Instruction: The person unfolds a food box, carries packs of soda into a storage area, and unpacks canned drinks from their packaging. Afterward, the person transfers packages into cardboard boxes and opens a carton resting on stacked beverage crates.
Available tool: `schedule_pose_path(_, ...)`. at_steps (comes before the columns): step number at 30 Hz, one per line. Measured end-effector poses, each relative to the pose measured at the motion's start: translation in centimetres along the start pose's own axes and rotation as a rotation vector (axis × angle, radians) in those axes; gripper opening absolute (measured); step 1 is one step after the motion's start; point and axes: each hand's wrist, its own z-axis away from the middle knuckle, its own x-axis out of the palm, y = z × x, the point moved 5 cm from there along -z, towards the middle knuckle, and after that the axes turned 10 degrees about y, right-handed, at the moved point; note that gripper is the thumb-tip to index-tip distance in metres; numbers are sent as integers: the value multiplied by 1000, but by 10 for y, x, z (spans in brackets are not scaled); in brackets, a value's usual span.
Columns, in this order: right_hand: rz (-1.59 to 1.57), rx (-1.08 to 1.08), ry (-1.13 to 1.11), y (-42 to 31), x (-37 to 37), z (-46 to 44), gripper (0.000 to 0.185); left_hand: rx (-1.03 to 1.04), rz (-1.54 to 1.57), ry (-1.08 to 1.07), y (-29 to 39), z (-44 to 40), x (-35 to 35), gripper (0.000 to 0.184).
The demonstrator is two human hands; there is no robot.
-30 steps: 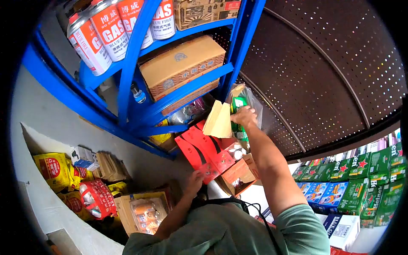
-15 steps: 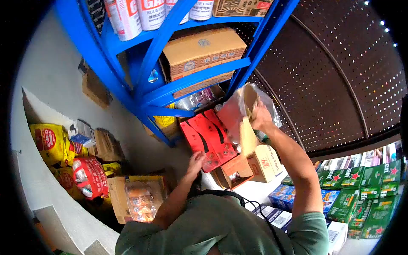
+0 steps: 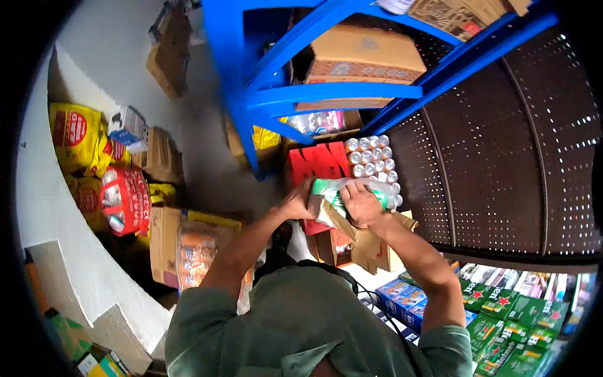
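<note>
A green-and-white package [image 3: 325,187] in clear plastic sits between my two hands, above the red boxes. My left hand [image 3: 296,202] grips its left side, thumb and fingers around the edge. On its top, my right hand [image 3: 362,204] presses with bent fingers into the plastic wrap. A torn brown cardboard flap [image 3: 341,221] hangs at the near side of the package, just below my right hand. The red boxes [image 3: 319,160] lie beyond it. Rows of silver-topped cans [image 3: 370,157] stand to their right. What the fingertips of my right hand touch is partly hidden.
A blue metal rack [image 3: 333,94] holding a large brown carton [image 3: 367,53] rises ahead. Open cardboard boxes [image 3: 392,254] stand close by, with green beer cartons [image 3: 502,308] at the right. On the left are yellow bags [image 3: 75,135], a red bag [image 3: 125,201] and a white curved wall [image 3: 69,276].
My right hand has come down and left with the plastic and cardboard. My left hand has moved from the red boxes onto the package. Cans now show behind, and the view has shifted.
</note>
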Motion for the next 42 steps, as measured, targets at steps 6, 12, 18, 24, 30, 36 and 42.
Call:
schedule_pose_path(6, -48, 12, -52, -7, -14, -2, 56, -25, -15, 26, 3, 13, -9, 89)
schedule_pose_path(12, 153, -74, 18, 13, -17, 7, 56, 43, -221, 195, 33, -2, -20, 96)
schedule_pose_path(18, 178, -138, 258, 33, -24, -7, 66, 91, -197, 269, 39, -28, -23, 82)
schedule_pose_path(24, 179, -15, 458, 28, 29, -14, 61, 192, -342, 307, 11, -32, -29, 56)
schedule_pose_path(30, 40, 80, 363, -12, 65, 12, 69, -15, -536, 277, -2, 14, -19, 66)
schedule_pose_path(36, -12, 66, 180, -43, 124, 54, 84, -540, -369, 118, -37, 53, 6, 71)
schedule_pose_path(42, -549, 148, -591, -61, 145, 92, 58, -899, 450, 425, -54, 87, 35, 69)
